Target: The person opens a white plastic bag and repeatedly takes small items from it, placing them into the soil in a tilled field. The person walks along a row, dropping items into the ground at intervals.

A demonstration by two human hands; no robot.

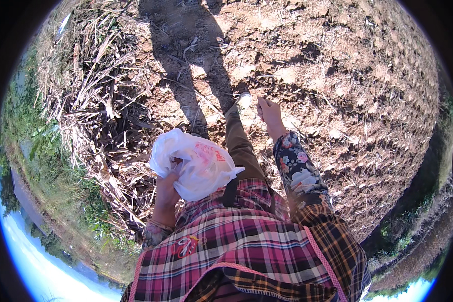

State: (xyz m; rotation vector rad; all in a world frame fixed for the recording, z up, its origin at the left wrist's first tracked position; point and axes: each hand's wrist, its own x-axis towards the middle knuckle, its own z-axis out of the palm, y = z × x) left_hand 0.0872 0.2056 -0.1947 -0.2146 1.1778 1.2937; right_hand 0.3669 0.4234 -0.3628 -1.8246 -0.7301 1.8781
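My left hand [168, 194] grips a white plastic bag [207, 162] with red printing, in front of my waist. The bag's opening faces up near my thumb, and something dark shows inside; what it is stays unclear. Out over the bare soil, my right hand [270, 115] is held ahead of me with its fingers curled together. Whether anything small is inside those fingers is hidden. A floral sleeve [300, 166] covers my right forearm. Just left of that hand, my shoe [244, 100] is on the ground, below a brown trouser leg [241, 145].
Tilled, clumpy soil [347, 105] spreads ahead and to the right, with shallow hollows in rows. Dry stalks and leaves [102, 102] lie heaped on the left. Green plants [45, 139] grow beyond the heap. My shadow [185, 56] falls across the ground ahead.
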